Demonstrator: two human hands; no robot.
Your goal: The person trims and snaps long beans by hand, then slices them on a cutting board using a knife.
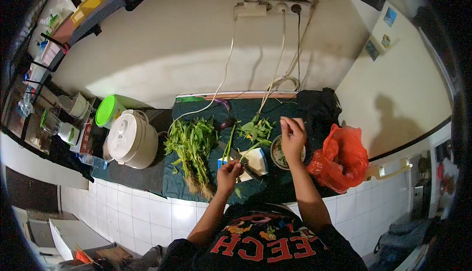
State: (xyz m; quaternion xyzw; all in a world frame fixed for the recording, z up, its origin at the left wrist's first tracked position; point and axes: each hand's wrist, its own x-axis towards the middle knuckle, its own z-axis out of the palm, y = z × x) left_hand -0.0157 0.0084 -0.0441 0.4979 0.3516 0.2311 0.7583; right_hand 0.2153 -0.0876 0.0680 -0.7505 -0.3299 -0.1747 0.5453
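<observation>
My left hand [229, 174] pinches a green stem [250, 150] that slants up to the right, over a white and blue packet [256, 161]. A dark knife [252, 172] lies across that packet. Over the rim of a bowl [278, 161] with chopped greens in it, my right hand [294, 132] is raised with its fingers curled together; whatever is between them cannot be made out. Loose leafy sprigs [257, 129] lie just beyond the packet. To the left spreads a big bunch of leafy greens [192, 140], its pale roots toward me.
A red plastic bag [340, 158] sits to the right of the bowl. Two purple eggplants [227, 123] lie at the back. On the left stand a white rice cooker [132, 140] and a green-lidded tub [109, 111]. Cables hang from the wall sockets [280, 8].
</observation>
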